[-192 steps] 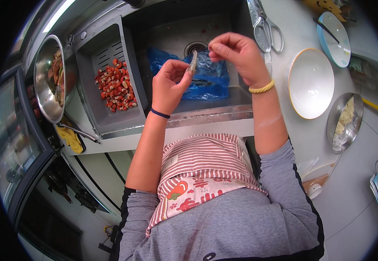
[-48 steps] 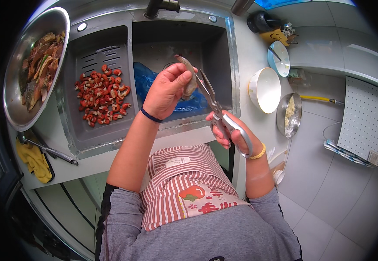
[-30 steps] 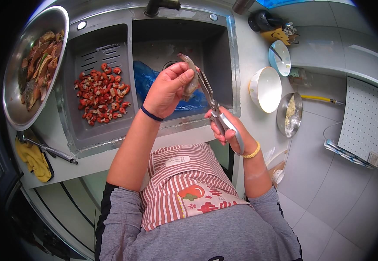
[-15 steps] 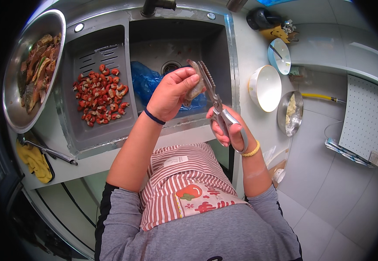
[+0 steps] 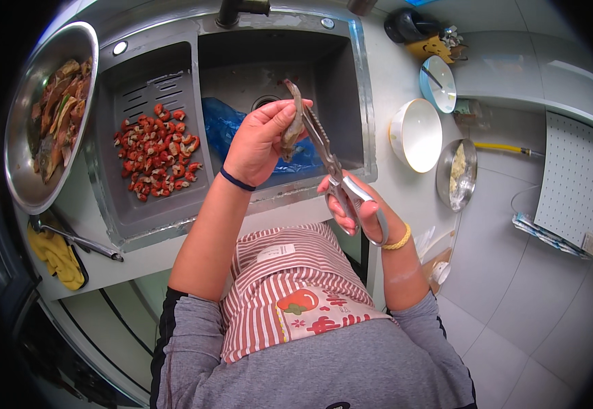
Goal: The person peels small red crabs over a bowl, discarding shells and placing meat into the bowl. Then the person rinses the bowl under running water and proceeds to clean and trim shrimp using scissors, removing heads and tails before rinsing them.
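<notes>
My left hand (image 5: 259, 140) pinches a grey, raw-looking shrimp (image 5: 293, 123) between thumb and fingers, above the right sink basin. It stands nearly upright, its thin reddish end at the top. Silver kitchen shears (image 5: 334, 163) with serrated jaws are in my right hand (image 5: 352, 208), whose fingers pass through the handle loops. The shears point up and to the left, and their tips lie close beside the shrimp; whether they touch it I cannot tell. A crumpled blue plastic bag (image 5: 218, 129) lies in the basin below, partly hidden by my left hand.
In the left basin (image 5: 116, 88) lies a pile of red-and-white shellfish pieces (image 5: 157, 157). A metal bowl (image 5: 20, 160) of fish and meat stands far left, above a yellow cloth (image 5: 58, 255). On the right are a white bowl (image 5: 419, 136), a blue bowl (image 5: 436, 71) and a metal dish (image 5: 463, 194).
The shrimp has risen slightly and turned more upright in my left hand. The shears have tilted further left and their jaws look closer together.
</notes>
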`<state>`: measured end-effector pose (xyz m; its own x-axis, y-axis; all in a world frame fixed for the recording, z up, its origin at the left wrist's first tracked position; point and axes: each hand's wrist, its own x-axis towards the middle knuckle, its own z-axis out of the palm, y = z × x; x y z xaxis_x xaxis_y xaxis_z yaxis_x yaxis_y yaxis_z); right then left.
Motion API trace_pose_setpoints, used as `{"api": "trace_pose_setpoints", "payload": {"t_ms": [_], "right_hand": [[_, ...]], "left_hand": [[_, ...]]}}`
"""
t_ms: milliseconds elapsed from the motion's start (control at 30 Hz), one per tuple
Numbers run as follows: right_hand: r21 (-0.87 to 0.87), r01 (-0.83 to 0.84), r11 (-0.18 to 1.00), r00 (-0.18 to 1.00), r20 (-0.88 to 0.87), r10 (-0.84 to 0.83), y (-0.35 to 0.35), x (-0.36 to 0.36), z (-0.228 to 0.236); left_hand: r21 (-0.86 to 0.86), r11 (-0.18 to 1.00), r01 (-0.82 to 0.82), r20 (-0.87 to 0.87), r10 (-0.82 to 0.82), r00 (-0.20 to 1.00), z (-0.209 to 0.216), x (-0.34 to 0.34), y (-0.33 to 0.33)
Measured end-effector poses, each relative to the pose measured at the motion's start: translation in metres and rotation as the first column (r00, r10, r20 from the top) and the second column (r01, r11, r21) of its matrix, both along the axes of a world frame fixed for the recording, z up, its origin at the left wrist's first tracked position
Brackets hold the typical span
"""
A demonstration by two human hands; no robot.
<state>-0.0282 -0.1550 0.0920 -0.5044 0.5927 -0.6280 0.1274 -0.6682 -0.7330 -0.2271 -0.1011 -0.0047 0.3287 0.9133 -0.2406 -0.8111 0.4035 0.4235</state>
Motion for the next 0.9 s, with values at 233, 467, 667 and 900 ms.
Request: {"api": "trace_pose_setpoints", "payload": {"t_ms": [233,467,667,900], "right_hand": [[0.016,0.038,0.999,0.999,0.013,-0.038,0.0,-0.002,-0.001],[0.063,0.029,0.998,0.997,0.071,-0.033,-0.002,-0.006,0.004],[0.077,-0.024,0.997,0.989,0.148,0.012,0.0,-0.005,0.009],[0.072,-0.006,0.997,0.993,0.114,-0.003,-0.001,0.002,0.007]], "left_hand": [[0.024,0.999,0.042,0.075,-0.044,0.996,-0.003,0.004,-0.001],[0.077,0.997,-0.013,-0.064,0.018,0.998,-0.006,0.004,0.0],[0.192,0.981,0.032,-0.222,0.012,0.975,-0.017,-0.004,0.001],[0.295,0.948,0.124,-0.447,0.022,0.894,-0.005,-0.013,0.004]]}}
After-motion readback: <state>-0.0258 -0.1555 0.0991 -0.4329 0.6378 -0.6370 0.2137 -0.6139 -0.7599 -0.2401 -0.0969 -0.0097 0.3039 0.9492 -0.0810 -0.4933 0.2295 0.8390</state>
